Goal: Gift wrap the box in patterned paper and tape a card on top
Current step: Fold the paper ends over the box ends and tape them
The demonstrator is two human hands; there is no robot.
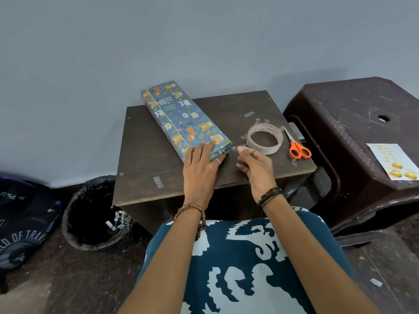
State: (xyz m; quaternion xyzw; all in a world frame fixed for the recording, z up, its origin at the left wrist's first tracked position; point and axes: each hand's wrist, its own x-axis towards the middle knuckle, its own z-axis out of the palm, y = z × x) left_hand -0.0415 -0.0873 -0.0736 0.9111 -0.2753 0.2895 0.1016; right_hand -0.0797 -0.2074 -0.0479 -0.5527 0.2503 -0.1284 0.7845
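left hand (200,160) covering box (181,118) end, tape strip unclear

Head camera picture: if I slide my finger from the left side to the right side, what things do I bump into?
Black bag → bin → wrapped box → tape roll → orange scissors → card on the brown stool.
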